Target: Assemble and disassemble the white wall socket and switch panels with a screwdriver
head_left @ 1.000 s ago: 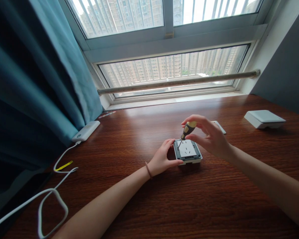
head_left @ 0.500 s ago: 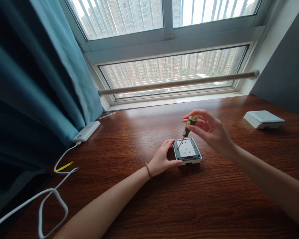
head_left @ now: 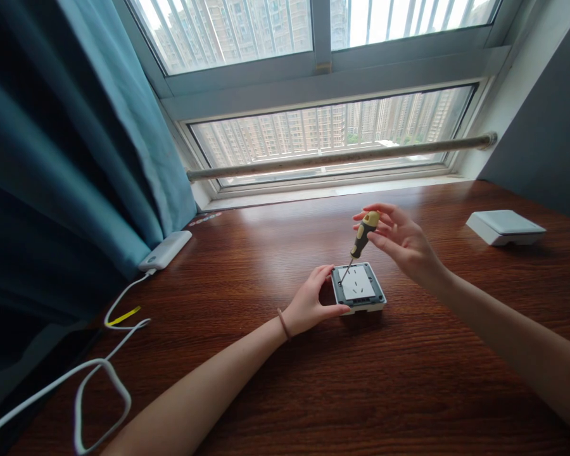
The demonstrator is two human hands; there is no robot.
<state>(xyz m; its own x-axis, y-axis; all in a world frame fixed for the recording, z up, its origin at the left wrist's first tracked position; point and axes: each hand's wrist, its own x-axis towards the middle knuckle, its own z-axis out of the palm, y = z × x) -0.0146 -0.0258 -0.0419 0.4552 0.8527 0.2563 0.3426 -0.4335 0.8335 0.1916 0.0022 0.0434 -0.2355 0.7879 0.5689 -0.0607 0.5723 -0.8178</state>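
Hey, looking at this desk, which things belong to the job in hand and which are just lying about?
In the job:
screwdriver, in the right hand
socket unit, steadied by the left hand

Lying about, apparently:
white box at far right
white device by the curtain
white cable
yellow strip

Surface (head_left: 408, 380) was dark reddish-brown, wood-grained, glossy, with pale glare toward the far side. Socket box (head_left: 363, 286) lay flat, face up, right of center: white panel with slots, gray frame, white base, notch in the near edge. White box (head_left: 506, 225) sat well apart at far right, also notched along its near side. Far left: white device (head_left: 167, 251), white cable (head_left: 102, 363) plugged into its near end, looping toward the near left. Yellow strip (head_left: 126, 315) just beside the cable. Small round spots (head_left: 204, 219) at far-left edge, too small to identify.
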